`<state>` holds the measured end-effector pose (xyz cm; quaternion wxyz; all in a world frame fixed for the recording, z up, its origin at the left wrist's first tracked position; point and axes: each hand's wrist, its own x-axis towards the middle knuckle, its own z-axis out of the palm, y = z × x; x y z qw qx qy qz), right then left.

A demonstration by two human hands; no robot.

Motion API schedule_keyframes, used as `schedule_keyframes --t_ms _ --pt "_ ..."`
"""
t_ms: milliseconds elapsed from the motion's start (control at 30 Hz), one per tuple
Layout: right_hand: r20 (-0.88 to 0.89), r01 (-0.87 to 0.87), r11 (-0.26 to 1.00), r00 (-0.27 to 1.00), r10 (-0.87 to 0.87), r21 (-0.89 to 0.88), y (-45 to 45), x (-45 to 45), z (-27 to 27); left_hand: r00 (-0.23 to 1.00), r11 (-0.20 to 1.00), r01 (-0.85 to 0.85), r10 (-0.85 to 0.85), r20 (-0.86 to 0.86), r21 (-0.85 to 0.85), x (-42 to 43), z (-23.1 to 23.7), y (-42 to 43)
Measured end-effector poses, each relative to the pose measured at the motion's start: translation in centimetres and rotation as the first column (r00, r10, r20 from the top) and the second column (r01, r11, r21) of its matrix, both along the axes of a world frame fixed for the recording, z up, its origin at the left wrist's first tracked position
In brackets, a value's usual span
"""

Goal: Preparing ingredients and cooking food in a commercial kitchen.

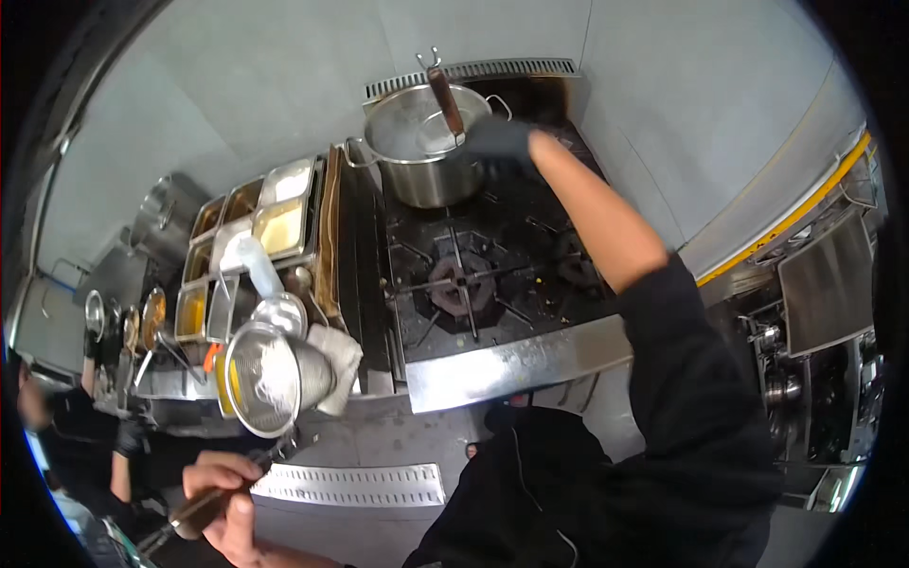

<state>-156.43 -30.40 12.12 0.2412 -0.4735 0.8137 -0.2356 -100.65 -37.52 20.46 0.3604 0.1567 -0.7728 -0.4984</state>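
Observation:
My bare left hand (pixel 231 497) is closed round the wooden handle of a mesh strainer (pixel 263 380), whose basket holds white noodle-like strands. Above the rear of the stove reaches my right hand (pixel 501 142) in a dark glove, blurred, beside the rim of a large steel stockpot (pixel 433 177). A second strainer hangs in that pot; its wooden handle (pixel 446 103) stands up, ending in a metal hook. My gloved fingers are near the lower end of this handle; whether they grip it is not clear. Haze hangs over the pot.
The black gas stove (pixel 461 284) has a bare front burner. Left of it stand steel food containers (pixel 280 227) with powders and sauces, a folded cloth (pixel 337 362) and a steel bowl (pixel 280 312). A co-worker (pixel 85 440) is at far left. A perforated floor grate (pixel 355 485) lies below.

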Motion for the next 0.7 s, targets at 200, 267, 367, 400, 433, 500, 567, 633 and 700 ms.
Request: schedule_keyframes --t_ms 200,267,367,400,433,500,567,633,700 --pt "0.633 -0.368 0.925 0.739 0.230 0.095 16.7 15.0 -7.9 0.987 0.979 0.161 -0.161 0.005 -0.122 -19.3 3.0 -10.2" --pt "0.683 -0.408 0.798 0.730 -0.006 0.443 20.0 18.7 -11.7 0.976 0.968 0.212 -0.201 0.085 -0.137 -25.1 4.2 -12.1" --pt "0.581 -0.292 0.798 0.809 -0.087 0.526 25.8 23.3 -21.0 0.936 0.912 0.352 -0.339 0.096 -0.209 -33.0 2.6 -17.1" --pt "0.533 -0.302 0.789 0.845 -0.038 0.535 28.5 25.1 -26.0 0.933 0.918 0.358 -0.344 0.109 -0.171 -35.2 2.0 -18.2" --pt "0.541 -0.283 0.799 0.839 -0.062 0.531 29.6 26.8 -28.2 0.928 0.920 0.367 -0.352 0.126 -0.134 -37.5 0.9 -19.1" --pt "0.314 -0.030 0.767 0.922 -0.226 0.641 30.2 29.7 -31.2 0.896 0.905 0.422 -0.407 0.176 -0.059 -40.7 -1.4 -21.6" --pt "0.256 0.101 0.754 0.904 -0.342 0.649 29.7 32.9 -35.7 0.870 0.894 0.446 -0.420 0.257 -0.046 -44.1 -4.7 -22.5" --pt "0.280 0.223 0.760 0.836 -0.471 0.611 29.3 35.3 -41.6 0.848 0.886 0.461 -0.423 0.320 -0.050 -47.2 -7.0 -22.3" --pt "0.218 0.551 0.689 0.684 -0.696 0.470 27.3 36.8 -46.5 0.871 0.892 0.421 -0.349 0.345 -0.163 -49.4 -9.5 -24.9"
